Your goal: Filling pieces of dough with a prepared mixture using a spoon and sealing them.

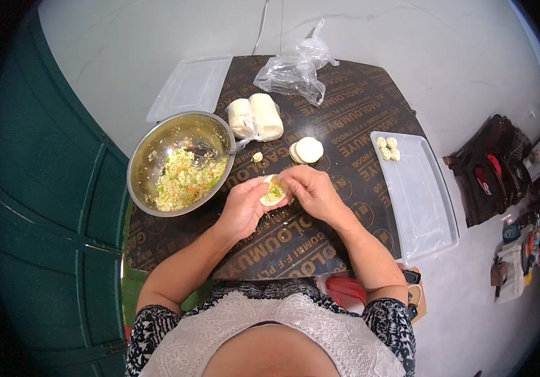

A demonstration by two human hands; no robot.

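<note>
My left hand (243,207) cups a round dumpling wrapper (273,191) with a spoonful of yellow-green filling on it. My right hand (311,190) pinches the wrapper's right edge. Both hands hover over the dark printed board (295,245). Just left stands a steel bowl (150,154) of chopped filling with a spoon in it. A small stack of round wrappers (308,150) lies just beyond my hands, with a small dough scrap (257,157) beside it.
A clear tray (424,207) on the right holds three finished dumplings (387,147) at its far end. Two wrapped rolls of wrappers (256,117), a crumpled plastic bag (295,72) and a tray lid (188,88) lie at the back. Bags and clutter sit on the floor at right.
</note>
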